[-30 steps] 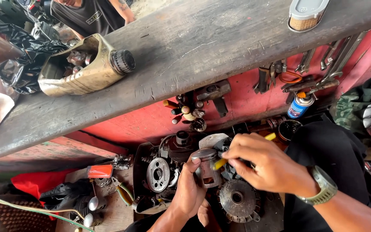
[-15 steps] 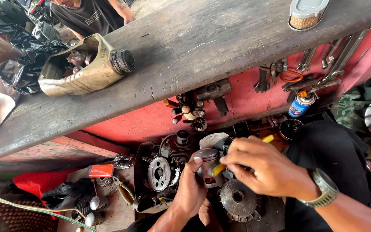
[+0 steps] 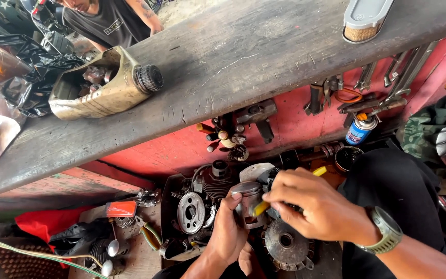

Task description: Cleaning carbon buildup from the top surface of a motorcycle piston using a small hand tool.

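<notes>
Right now my left hand (image 3: 228, 235) comes up from the bottom centre of the frame, closed around a small metal piston (image 3: 247, 202), thumb pressed on its side and the crown facing up. My right hand (image 3: 316, 209), the one with the grey wristwatch (image 3: 385, 232), reaches in from the lower right and pinches a yellow-handled tool (image 3: 261, 206) against the piston's flank; a bit of the yellow handle also peeks out past my knuckles. What the tip is doing I cannot tell, because my fingers cover it.

Just left of the piston sits the small engine (image 3: 202, 199), its finned cylinder (image 3: 218, 181) dark and its round flywheel side (image 3: 191, 212) facing me. Below my right hand lies a ribbed round clutch or rotor piece (image 3: 285, 243), apart from the engine. So the engine is stripped down: the piston is out and in my grip, other parts lie loose around it, and nothing looks reassembled. I judge the work on the piston to be midway, with fitting it back into the engine all yet to do.

Above, a grey wooden plank (image 3: 264, 57) crosses the frame, carrying a cut-open oil jug (image 3: 99, 88) at upper left and an air filter (image 3: 365, 18) at upper right. A blue spray can (image 3: 360, 129) stands by the red wall (image 3: 295, 124), where spanners (image 3: 398, 72) hang.
</notes>
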